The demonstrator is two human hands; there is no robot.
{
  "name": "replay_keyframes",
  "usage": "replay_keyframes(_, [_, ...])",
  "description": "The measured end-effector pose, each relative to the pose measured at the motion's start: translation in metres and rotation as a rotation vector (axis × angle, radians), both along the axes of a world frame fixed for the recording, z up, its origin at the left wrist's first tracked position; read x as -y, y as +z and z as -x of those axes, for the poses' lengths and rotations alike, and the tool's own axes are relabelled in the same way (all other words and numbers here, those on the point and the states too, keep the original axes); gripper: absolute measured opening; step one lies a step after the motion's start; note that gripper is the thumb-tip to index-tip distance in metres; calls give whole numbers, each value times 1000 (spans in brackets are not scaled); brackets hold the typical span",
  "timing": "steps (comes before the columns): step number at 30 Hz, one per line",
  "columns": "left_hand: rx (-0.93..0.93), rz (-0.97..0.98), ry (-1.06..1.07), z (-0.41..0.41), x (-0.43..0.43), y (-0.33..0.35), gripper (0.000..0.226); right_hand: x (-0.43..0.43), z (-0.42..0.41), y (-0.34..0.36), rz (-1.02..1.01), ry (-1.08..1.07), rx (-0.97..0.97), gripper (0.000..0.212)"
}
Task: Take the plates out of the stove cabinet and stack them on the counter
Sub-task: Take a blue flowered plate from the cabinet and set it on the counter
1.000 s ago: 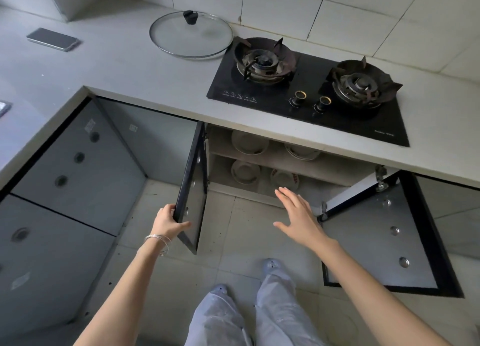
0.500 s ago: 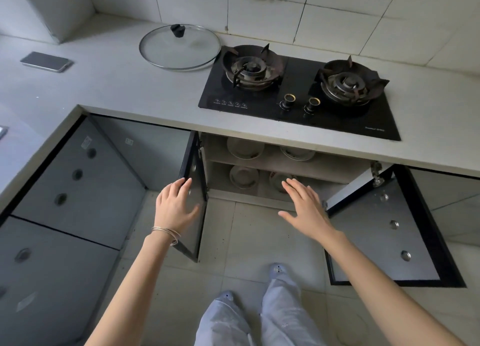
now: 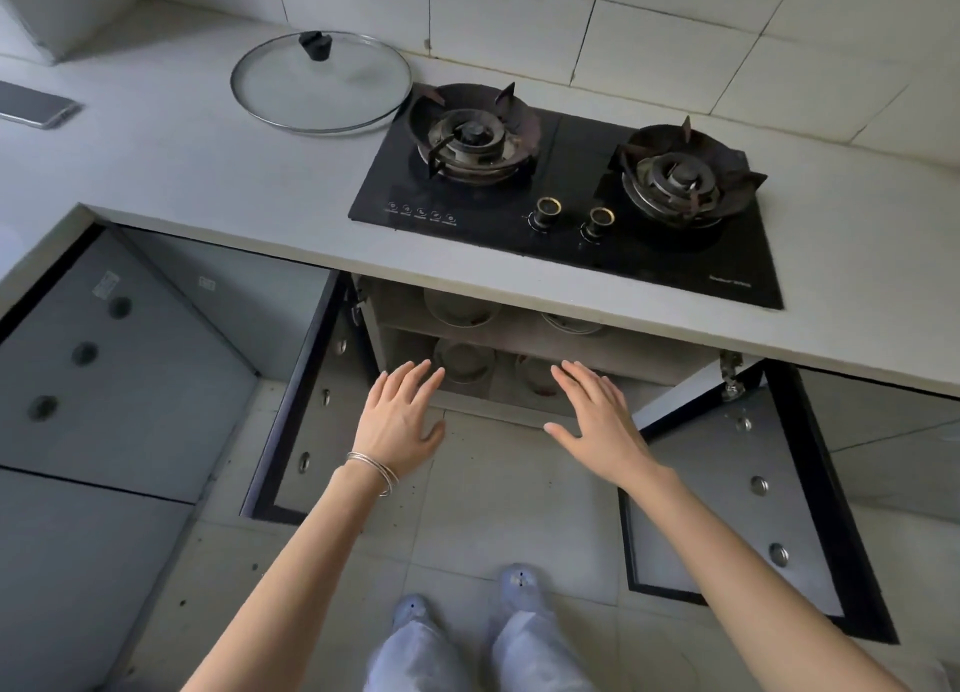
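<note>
Four plates sit untouched in the open stove cabinet (image 3: 519, 348): two on the upper shelf, the left upper plate (image 3: 460, 309) and the right upper plate (image 3: 571, 323) half hidden under the counter's front edge, and two on the lower shelf, the left lower plate (image 3: 464, 361) and the right lower plate (image 3: 535, 377) near the shelf's front edge. They look like glazed ceramic, so likely stiff, fairly heavy, slick and breakable; the safest hold is judged to be at opposite rims, thumb on top and fingers beneath, one plate at a time. The person's left hand (image 3: 400, 424) and right hand (image 3: 597, 421) hover just in front of the lower shelf, both spread flat with palms down, holding nothing and touching no plate. Both cabinet doors stand swung wide, the left door (image 3: 301, 416) and the right door (image 3: 737, 509). Above, the grey counter (image 3: 208, 172) carries the black two-burner gas hob (image 3: 571, 198), a glass pot lid (image 3: 322, 81) beside the hob's left edge and a phone (image 3: 36, 105) near the far left edge, leaving bare stacking room at the counter's front left.
</note>
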State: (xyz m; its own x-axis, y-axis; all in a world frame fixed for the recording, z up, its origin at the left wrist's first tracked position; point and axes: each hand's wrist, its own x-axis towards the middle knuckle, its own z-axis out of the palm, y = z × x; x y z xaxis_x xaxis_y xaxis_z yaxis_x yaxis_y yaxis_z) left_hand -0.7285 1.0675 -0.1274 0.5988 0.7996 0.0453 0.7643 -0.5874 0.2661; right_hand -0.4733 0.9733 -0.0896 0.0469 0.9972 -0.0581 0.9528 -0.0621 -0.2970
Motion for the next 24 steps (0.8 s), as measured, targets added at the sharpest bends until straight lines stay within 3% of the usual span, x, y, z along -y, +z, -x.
replay_keyframes(8, [0,-28,-3,-75,-39,-77,67,-48,-67,-86,14,61,12,68])
replay_keyframes(24, [45,-173,-149,-209,-149,-354,71,-127,-171,-367,-197,-125,45,66])
